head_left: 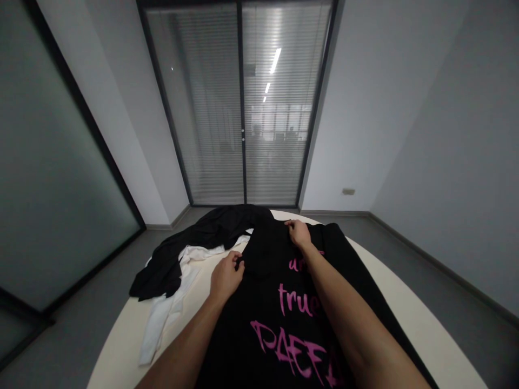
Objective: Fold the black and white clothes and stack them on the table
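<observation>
A black shirt with pink lettering (267, 302) is spread over the table in front of me, its far end close to the table's back edge. On its left side, my left hand (227, 275) has the thumb and fingers closed on the dark cloth. Farther off, my right hand (299, 233) reaches across the print and pinches the shirt near its far edge. My right forearm covers part of the lettering. Beside the shirt on the left lie other clothes, a black garment (170, 259) and a white garment (156, 327) partly under it.
The pale round table (409, 292) shows its curved edge on both sides. Behind it stands a glass partition with blinds (211, 135). A frosted glass panel (60, 162) is at the left, and a wall socket (348, 191) sits low on the back wall.
</observation>
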`<state>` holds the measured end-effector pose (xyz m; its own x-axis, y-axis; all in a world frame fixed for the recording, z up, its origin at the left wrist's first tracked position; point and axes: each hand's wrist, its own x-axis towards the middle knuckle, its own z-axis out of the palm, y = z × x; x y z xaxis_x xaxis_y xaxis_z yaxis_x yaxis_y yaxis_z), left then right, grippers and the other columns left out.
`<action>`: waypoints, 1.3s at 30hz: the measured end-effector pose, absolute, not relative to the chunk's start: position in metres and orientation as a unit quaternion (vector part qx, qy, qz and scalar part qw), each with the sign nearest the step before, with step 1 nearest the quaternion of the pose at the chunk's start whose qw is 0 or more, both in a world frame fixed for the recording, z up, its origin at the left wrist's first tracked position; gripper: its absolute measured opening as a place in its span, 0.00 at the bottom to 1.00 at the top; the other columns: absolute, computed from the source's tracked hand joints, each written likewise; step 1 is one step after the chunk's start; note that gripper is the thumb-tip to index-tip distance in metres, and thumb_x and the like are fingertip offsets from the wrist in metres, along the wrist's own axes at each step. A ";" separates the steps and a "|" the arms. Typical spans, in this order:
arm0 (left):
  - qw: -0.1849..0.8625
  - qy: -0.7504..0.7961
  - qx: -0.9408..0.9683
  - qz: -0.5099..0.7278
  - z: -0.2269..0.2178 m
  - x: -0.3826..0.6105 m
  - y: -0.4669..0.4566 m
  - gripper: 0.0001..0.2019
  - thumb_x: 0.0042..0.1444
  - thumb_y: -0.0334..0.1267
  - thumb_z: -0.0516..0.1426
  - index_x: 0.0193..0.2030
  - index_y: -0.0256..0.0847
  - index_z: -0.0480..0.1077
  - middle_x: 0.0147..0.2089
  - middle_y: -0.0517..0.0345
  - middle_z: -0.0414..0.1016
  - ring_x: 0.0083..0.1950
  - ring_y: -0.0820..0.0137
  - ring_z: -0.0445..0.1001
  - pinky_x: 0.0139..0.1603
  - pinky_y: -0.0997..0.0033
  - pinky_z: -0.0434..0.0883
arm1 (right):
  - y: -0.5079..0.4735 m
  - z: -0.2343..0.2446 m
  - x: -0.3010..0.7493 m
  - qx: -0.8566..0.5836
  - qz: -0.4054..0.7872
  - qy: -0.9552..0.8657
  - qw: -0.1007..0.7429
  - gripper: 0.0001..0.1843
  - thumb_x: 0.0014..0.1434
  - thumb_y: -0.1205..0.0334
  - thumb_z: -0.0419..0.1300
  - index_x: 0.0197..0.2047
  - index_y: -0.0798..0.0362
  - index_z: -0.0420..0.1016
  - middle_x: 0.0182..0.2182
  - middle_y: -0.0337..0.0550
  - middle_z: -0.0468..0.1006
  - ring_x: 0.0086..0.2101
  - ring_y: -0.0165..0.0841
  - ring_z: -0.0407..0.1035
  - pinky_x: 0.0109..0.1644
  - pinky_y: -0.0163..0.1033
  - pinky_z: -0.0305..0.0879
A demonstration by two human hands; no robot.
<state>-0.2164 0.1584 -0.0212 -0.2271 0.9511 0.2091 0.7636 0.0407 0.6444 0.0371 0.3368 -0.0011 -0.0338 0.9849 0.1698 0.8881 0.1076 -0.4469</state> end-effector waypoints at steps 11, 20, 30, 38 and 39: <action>0.133 0.679 0.623 0.364 -0.024 -0.219 0.158 0.10 0.63 0.35 0.57 0.50 0.49 0.72 0.47 0.60 0.80 0.45 0.67 0.78 0.43 0.71 0.69 | 0.305 0.000 0.015 -0.630 0.064 -0.759 0.155 0.21 0.70 0.57 0.50 0.59 0.51 0.74 0.61 0.58 0.69 0.59 0.51 0.61 0.60 0.55 0.59; 0.161 0.612 0.618 0.466 -0.017 -0.208 0.158 0.10 0.60 0.32 0.58 0.49 0.43 0.70 0.47 0.55 0.78 0.47 0.64 0.77 0.49 0.68 0.71 | 0.271 0.032 -0.027 -0.625 0.075 -0.733 0.260 0.23 0.71 0.50 0.47 0.60 0.54 0.66 0.55 0.56 0.75 0.53 0.42 0.69 0.56 0.43 0.62; 0.238 0.549 0.668 0.442 0.020 -0.160 0.127 0.12 0.56 0.28 0.60 0.46 0.44 0.70 0.44 0.59 0.78 0.43 0.67 0.76 0.47 0.68 0.70 | 0.261 0.050 -0.043 -0.668 0.344 -0.630 0.197 0.49 0.46 0.51 0.72 0.65 0.64 0.59 0.55 0.66 0.74 0.44 0.47 0.76 0.30 0.39 0.73; 0.165 0.603 0.749 0.220 0.055 -0.146 0.089 0.19 0.56 0.29 0.60 0.54 0.39 0.65 0.51 0.48 0.75 0.49 0.59 0.77 0.49 0.63 0.70 | 0.271 0.041 -0.015 -0.627 0.339 -0.631 0.306 0.23 0.55 0.68 0.62 0.55 0.60 0.73 0.38 0.52 0.82 0.35 0.40 0.77 0.32 0.36 0.72; 0.150 0.612 0.758 0.167 0.061 -0.146 0.083 0.19 0.56 0.29 0.59 0.55 0.38 0.64 0.51 0.45 0.76 0.50 0.55 0.77 0.49 0.60 0.71 | 0.272 0.039 -0.010 -0.620 0.340 -0.630 0.320 0.24 0.55 0.69 0.61 0.56 0.59 0.72 0.38 0.51 0.82 0.35 0.40 0.77 0.34 0.36 0.72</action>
<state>-0.1464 0.0825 0.0612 0.1948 0.9784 0.0686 0.8781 -0.2051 0.4323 -0.0103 0.2715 0.0389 -0.0254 0.9995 -0.0183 0.5637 -0.0008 -0.8260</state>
